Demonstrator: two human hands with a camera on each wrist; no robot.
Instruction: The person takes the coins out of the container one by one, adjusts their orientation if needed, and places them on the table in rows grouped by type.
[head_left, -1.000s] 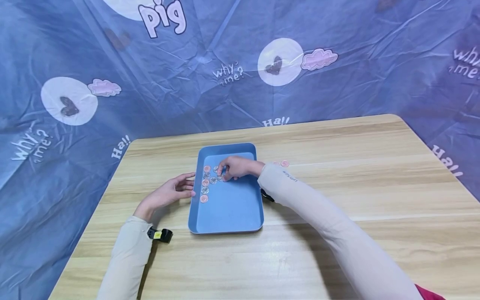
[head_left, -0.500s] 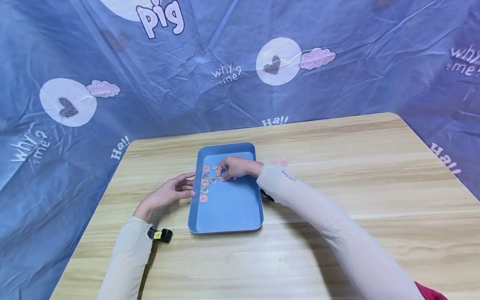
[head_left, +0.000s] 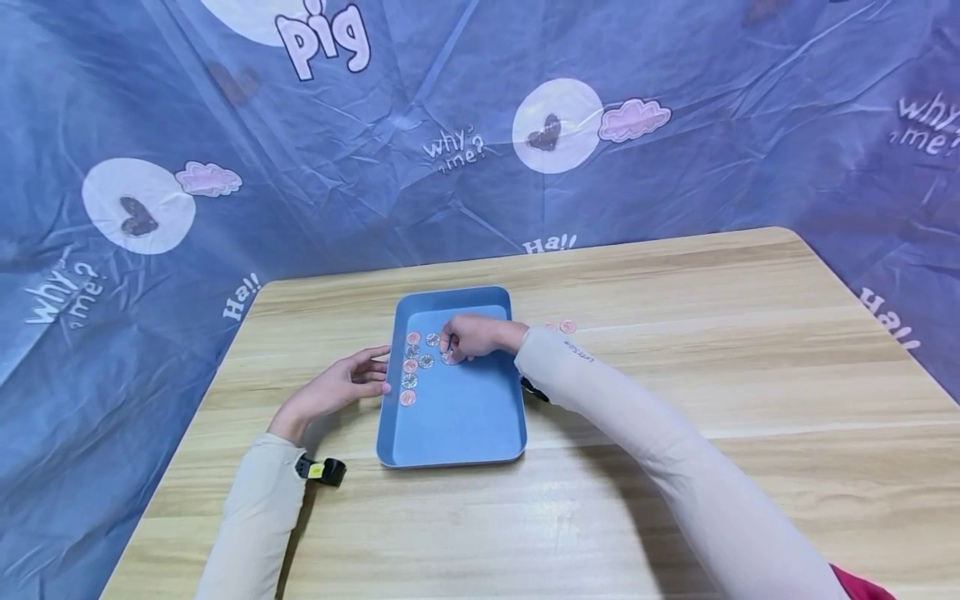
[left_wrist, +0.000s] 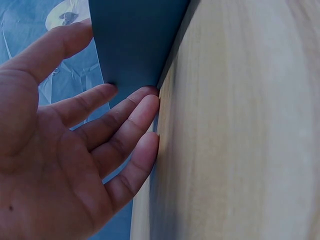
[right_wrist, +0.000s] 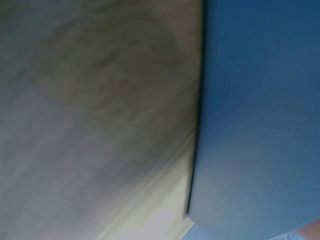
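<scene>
"Where's the coin at your fingertips?"

"The coin (head_left: 447,359) lies inside the blue tray (head_left: 457,417), in its far half, under your right hand (head_left: 474,335). Your thumb and forefinger bend down to it; whether you're pinching it or only pressing, I can't tell (the right wrist view shows no coins at all)."

"And the other hand?"

"Your left hand (head_left: 341,386) is loosely spread, fingers touching the tray's left wall. Inside, near that wall, runs a column of five coins (head_left: 410,366). Two silver coins (head_left: 426,362) lie just right of it in the tray; two copper coins (head_left: 567,327) lie outside, right of the tray."

"How should that coin handle?"

"Probably light, stiff and hard to damage, but apt to skate on the tray's smooth floor. Being thin, it offers little to grip: take it by opposite edges, or tip one edge up with a nail. For sliding, gentle pressure on its face should do."
</scene>
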